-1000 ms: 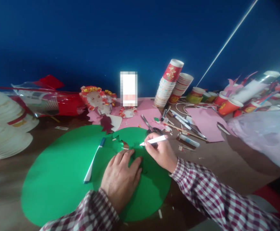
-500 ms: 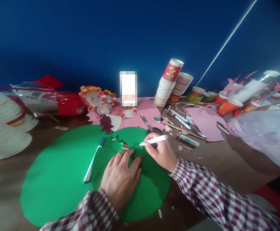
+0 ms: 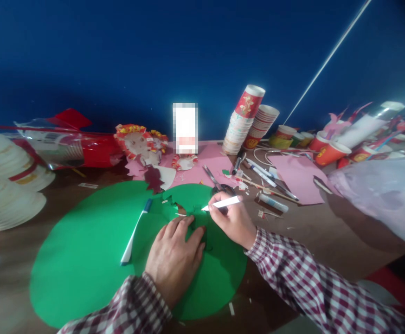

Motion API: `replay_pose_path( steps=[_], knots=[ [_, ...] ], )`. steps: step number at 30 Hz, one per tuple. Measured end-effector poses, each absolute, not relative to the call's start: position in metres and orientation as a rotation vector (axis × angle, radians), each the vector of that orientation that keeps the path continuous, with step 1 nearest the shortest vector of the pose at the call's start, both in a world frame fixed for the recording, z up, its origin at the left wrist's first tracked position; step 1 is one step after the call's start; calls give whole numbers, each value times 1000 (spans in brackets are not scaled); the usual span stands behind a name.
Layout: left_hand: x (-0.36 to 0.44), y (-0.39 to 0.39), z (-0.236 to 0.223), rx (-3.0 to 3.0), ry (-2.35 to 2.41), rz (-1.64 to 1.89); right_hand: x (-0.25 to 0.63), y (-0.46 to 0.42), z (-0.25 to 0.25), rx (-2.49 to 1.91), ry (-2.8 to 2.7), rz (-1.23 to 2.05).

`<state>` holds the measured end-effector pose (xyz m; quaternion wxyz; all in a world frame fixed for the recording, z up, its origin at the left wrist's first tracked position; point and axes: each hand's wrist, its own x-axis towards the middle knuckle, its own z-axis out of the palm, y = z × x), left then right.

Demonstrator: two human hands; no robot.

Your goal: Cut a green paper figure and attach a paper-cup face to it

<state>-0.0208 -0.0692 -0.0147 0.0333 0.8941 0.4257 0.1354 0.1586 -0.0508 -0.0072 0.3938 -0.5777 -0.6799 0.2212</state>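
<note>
My left hand [image 3: 176, 255] lies with fingers spread on a round sheet of green paper [image 3: 219, 283]. Pinched in my right hand [image 3: 235, 220] is a white marker [image 3: 225, 202], its tip on or just above the green sheet, past my left fingertips. Dark drawn lines show faintly by my left thumb. A gap with ragged edges [image 3: 180, 209] breaks the sheet near the marker tip. Under it on the left is a larger green sheet [image 3: 80, 250]. A blue and white marker [image 3: 132, 236] rests there. Scissors [image 3: 219, 183] lie just beyond my right hand, their handles partly hidden.
Tall stacks of paper cups [image 3: 239, 130] lean at the back against a blue wall [image 3: 118, 55]. Pens [image 3: 263, 174], a glue tube [image 3: 273, 202] and pink paper [image 3: 299, 181] lie to the right. Large paper plates or bowls [image 3: 7, 185] stand left, a plastic bag [image 3: 386, 195] right.
</note>
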Motion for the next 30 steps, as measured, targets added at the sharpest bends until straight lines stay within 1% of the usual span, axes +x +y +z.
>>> replay_pose_path(
  steps=[30],
  knots=[
    [-20, -69, -16, 2764, 1312, 434, 158, -52, -5, -1471, -1733, 578]
  ],
)
